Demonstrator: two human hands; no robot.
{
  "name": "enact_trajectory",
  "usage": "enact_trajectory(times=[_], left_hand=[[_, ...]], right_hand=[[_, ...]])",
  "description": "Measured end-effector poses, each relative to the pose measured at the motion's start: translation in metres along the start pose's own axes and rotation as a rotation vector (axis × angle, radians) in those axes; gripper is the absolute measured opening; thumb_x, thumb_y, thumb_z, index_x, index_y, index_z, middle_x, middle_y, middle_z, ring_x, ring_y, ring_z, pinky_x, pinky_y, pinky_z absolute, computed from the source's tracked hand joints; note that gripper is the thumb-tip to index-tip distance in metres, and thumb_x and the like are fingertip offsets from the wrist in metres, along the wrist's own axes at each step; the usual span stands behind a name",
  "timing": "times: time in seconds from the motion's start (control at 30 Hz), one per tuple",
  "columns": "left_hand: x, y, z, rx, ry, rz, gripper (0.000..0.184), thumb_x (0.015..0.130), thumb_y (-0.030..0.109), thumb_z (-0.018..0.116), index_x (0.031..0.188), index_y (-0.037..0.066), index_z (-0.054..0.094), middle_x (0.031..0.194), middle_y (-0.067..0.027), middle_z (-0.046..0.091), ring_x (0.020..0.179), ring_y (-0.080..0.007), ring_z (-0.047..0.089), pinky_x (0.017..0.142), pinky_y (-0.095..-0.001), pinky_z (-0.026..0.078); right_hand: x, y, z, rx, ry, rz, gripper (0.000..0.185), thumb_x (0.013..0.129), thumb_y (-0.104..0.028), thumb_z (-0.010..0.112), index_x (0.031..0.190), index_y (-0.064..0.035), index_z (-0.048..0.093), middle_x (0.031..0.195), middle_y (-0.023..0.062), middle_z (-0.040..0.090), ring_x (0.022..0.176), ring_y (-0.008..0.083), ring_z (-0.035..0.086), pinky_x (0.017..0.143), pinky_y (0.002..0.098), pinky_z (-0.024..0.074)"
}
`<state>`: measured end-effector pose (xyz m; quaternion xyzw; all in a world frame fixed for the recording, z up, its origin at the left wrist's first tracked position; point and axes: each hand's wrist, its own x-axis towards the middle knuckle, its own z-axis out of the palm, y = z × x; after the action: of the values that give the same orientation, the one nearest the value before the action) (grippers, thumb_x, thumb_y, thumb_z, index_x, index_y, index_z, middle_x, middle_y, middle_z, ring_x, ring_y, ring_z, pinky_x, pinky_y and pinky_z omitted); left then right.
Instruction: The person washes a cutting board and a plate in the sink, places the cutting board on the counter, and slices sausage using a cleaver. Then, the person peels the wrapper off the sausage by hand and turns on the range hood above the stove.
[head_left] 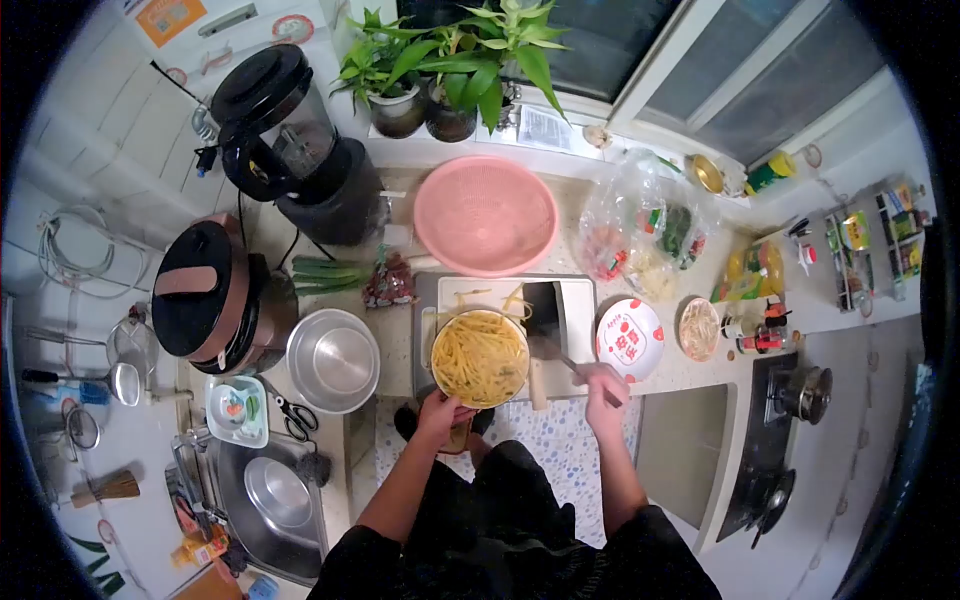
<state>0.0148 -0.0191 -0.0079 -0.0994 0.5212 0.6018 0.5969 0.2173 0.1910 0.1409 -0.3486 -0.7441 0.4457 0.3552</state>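
Note:
My left hand [441, 416] grips the near rim of a round bowl [436, 385] heaped with yellow shredded strips [480, 355], perhaps potato. The bowl is over a light cutting board [577, 320], where a few loose strips [515, 300] lie beyond it. In my right hand [603, 390] is a slim grey tool [562, 362], pointing left toward the bowl; its kind is unclear. To the right of the bowl lies a dark cleaver blade [543, 308], with a pale wooden handle [538, 388] toward me. A white plate with red print [630, 340] sits beside my right hand.
Behind the board stands a pink colander [486, 215]. A steel pot [333, 360], scissors [296, 418] and a sink [262, 535] are on the left. Plastic bags [650, 220] and a small bowl [698, 329] occupy the right side, before the stove [765, 450].

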Motion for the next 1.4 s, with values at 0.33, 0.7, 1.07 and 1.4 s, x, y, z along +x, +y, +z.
enact_trajectory(times=[0.33, 0.7, 1.07, 1.4], left_hand=[[-0.01, 0.006, 0.002, -0.04, -0.02, 0.01, 0.031, 0.097, 0.011, 0.05, 0.126, 0.001, 0.049, 0.113, -0.0142, 0.064, 0.094, -0.0261, 0.068, 0.082, -0.0386, 0.059], [-0.023, 0.013, -0.002, -0.061, -0.063, 0.031, 0.034, 0.097, 0.014, 0.053, 0.128, 0.001, 0.049, 0.116, -0.0139, 0.063, 0.097, -0.0263, 0.068, 0.083, -0.0396, 0.058], [-0.063, 0.041, 0.001, -0.058, -0.079, 0.064, 0.037, 0.096, 0.014, 0.056, 0.129, 0.001, 0.047, 0.116, -0.0164, 0.063, 0.098, -0.0287, 0.067, 0.083, -0.0399, 0.059], [-0.146, 0.07, -0.056, -0.124, -0.004, 0.193, 0.043, 0.094, 0.011, 0.054, 0.134, 0.003, 0.042, 0.124, -0.0146, 0.058, 0.102, -0.0309, 0.066, 0.083, -0.0444, 0.06]], right_hand=[[0.055, -0.018, 0.067, -0.285, -0.565, -0.543, 0.021, 0.076, -0.012, 0.073, 0.096, -0.0092, 0.069, 0.101, 0.011, 0.066, 0.087, 0.0318, 0.065, 0.074, 0.0381, 0.0536], [0.031, -0.029, 0.087, -0.273, -0.509, -0.497, 0.019, 0.076, -0.018, 0.076, 0.092, -0.0086, 0.069, 0.099, 0.0077, 0.066, 0.08, 0.026, 0.067, 0.065, 0.0351, 0.0553], [0.037, -0.082, 0.08, -0.11, -0.482, -0.488, 0.01, 0.078, -0.005, 0.073, 0.086, -0.0024, 0.068, 0.093, 0.0104, 0.068, 0.079, 0.0261, 0.068, 0.066, 0.033, 0.0556], [0.072, -0.142, 0.015, 0.757, 0.287, -0.073, 0.053, 0.105, -0.045, 0.031, 0.068, -0.0088, 0.044, 0.072, 0.0068, 0.05, 0.074, 0.0229, 0.053, 0.081, 0.0396, 0.0445]])
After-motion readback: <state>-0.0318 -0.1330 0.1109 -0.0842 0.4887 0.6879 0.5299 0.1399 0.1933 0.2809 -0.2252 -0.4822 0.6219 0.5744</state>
